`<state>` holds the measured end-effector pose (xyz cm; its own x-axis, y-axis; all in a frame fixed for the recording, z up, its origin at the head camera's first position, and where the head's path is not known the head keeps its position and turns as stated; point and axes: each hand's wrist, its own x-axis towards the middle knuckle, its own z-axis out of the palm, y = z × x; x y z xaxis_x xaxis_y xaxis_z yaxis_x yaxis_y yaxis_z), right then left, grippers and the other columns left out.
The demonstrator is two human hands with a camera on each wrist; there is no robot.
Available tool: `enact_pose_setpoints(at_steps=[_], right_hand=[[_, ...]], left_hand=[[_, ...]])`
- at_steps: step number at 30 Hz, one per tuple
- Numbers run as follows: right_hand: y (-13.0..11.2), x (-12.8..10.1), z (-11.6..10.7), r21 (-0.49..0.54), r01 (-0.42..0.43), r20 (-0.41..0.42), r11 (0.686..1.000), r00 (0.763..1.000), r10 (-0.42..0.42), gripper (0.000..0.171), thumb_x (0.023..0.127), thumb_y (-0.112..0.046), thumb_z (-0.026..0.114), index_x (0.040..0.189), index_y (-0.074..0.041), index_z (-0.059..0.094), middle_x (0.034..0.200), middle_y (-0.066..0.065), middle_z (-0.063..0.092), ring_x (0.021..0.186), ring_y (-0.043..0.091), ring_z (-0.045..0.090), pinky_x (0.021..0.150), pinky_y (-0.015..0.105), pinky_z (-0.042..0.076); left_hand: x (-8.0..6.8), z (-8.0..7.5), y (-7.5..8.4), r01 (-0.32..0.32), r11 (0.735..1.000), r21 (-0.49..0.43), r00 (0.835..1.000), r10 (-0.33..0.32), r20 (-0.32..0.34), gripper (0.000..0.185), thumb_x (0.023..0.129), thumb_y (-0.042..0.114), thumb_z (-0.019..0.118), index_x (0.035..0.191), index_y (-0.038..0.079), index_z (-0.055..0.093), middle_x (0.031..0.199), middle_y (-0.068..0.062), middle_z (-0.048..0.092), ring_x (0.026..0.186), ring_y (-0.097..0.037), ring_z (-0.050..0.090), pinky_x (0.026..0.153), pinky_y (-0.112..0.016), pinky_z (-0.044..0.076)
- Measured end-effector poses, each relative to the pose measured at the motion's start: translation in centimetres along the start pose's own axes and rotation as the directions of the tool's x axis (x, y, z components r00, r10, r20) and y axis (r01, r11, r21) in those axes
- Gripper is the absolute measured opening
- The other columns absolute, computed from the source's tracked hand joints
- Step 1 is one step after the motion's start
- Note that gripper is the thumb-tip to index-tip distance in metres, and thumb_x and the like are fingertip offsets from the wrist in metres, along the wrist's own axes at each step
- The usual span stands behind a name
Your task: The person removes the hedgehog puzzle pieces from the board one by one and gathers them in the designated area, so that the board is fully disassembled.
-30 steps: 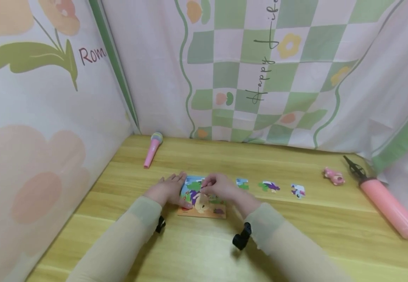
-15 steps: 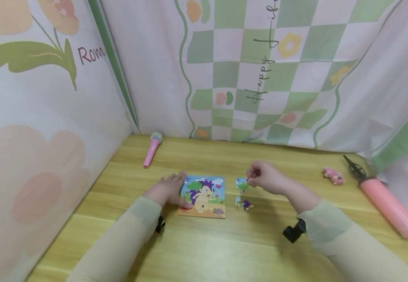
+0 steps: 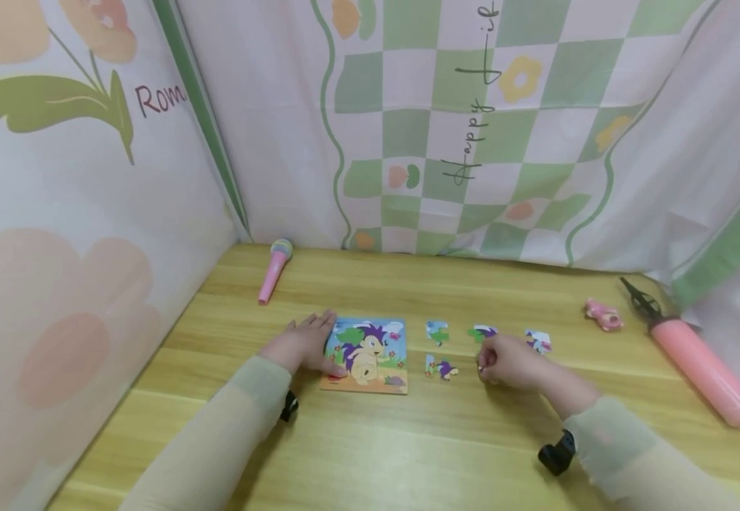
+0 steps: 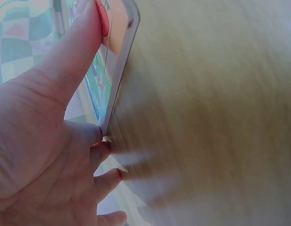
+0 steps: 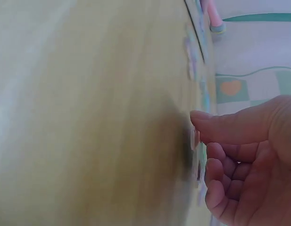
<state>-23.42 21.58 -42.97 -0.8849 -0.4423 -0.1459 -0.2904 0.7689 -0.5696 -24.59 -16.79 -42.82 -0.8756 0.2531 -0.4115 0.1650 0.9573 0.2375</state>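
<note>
Two hands apart: left hand flat, steadying puzzle board edge; right hand pinching thin puzzle piece against surface; piece likely light, stiff, best gripped by edges

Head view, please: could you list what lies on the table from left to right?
Pink toy microphone → left hand → puzzle board → two loose pieces, one behind the other → right hand → far-right loose piece → pink toy figure → pink pump.
</note>
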Motion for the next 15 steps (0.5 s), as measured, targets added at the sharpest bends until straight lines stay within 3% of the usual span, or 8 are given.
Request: enact_pose_setpoints(at_steps=[6, 12, 15], right_hand=[[0.1, -0.2, 0.6, 0.029, -0.020, -0.029, 0.999, 0.999, 0.021, 0.018, 0.077, -0.001, 0.077, 0.083, -0.008, 0.061, 0.077, 0.002, 0.056, 0.069, 0.018, 0.051, 0.059, 0.031, 0.046], [-0.2, 0.0, 0.3, 0.097, -0.059, -0.007, 0.994, 0.998, 0.060, 0.022, 0.079, -0.003, 0.078, 0.090, -0.006, 0.060, 0.081, 0.005, 0.056, 0.071, 0.020, 0.053, 0.061, 0.034, 0.047], [-1.0, 0.4, -0.4, 0.122, -0.032, -0.002, 0.992, 0.999, 0.033, 0.022, 0.080, -0.002, 0.077, 0.092, -0.003, 0.058, 0.081, 0.007, 0.055, 0.069, 0.021, 0.053, 0.059, 0.034, 0.047]], left_hand=[[-0.3, -0.2, 0.1, -0.006, 1.000, -0.019, 1.000, 0.006, 0.001, 0.119, 0.075, 0.066, 0.074, 0.160, 0.011, 0.010, 0.165, -0.005, 0.006, 0.149, -0.031, 0.006, 0.117, -0.055, 0.005], [-0.3, -0.2, 0.0, 0.001, 1.000, -0.019, 1.000, -0.001, -0.003, 0.119, 0.075, 0.066, 0.073, 0.160, 0.012, 0.009, 0.165, -0.004, 0.005, 0.149, -0.031, 0.006, 0.118, -0.055, 0.005], [-0.1, -0.1, 0.0, 0.000, 1.000, -0.010, 1.000, -0.001, -0.003, 0.119, 0.075, 0.067, 0.073, 0.160, 0.012, 0.009, 0.165, -0.004, 0.005, 0.149, -0.031, 0.005, 0.118, -0.054, 0.005]])
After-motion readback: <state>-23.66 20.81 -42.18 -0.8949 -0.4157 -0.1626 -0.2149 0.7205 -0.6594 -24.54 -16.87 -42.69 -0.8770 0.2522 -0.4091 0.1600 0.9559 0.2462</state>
